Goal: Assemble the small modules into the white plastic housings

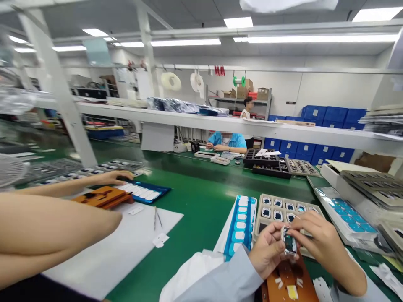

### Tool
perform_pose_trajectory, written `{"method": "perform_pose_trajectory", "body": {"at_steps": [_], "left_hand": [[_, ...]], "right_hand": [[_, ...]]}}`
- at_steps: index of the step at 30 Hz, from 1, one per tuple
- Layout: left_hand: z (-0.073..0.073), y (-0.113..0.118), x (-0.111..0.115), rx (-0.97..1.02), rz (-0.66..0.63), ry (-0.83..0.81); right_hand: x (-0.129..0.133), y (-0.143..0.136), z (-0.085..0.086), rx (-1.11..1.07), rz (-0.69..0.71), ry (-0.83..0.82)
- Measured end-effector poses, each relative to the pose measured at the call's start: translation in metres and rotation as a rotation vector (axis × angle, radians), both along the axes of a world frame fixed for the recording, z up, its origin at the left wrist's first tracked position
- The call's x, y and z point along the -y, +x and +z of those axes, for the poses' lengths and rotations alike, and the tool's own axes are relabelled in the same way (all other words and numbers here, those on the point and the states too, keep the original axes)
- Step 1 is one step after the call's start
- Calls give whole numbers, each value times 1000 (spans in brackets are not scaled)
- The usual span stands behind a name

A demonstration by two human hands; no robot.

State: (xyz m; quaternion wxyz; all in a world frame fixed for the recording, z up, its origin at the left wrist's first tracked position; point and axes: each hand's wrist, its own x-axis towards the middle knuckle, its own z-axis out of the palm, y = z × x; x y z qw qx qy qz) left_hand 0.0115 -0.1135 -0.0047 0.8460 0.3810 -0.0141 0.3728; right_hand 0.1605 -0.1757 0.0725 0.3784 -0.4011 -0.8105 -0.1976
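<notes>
At the lower right, my left hand (267,250) grips a small rounded device case (289,242) by its side. The case is open, with dark and green parts showing inside. My right hand (317,241) pinches at the upper edge of the same case. Below both hands lies an orange-brown fixture (291,283) with a yellow square and small white pieces on it. Behind the hands stands a beige tray (262,209) of similar cases, partly covered by my right hand. A blue strip tray (239,226) with white pieces is to its left.
At the left, another person's bare arms (56,230) reach over a white sheet (126,251), an orange fixture (105,196) and a blue tray (151,191). Tweezers (157,218) lie on the sheet. A bagged blue tray (349,216) is at the right. A person in blue (233,140) sits opposite.
</notes>
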Motion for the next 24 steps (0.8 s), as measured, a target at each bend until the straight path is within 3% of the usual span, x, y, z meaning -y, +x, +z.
{"method": "perform_pose_trajectory", "body": {"at_steps": [5, 14, 24], "left_hand": [[-1, -3, 0, -44, -53, -23], [2, -7, 3, -123, -27, 3], [5, -6, 3, -145, -34, -9]], "right_hand": [[9, 1, 6, -67, 0, -128], [15, -9, 7, 165, -49, 74], [15, -9, 10, 235, -87, 111]]}}
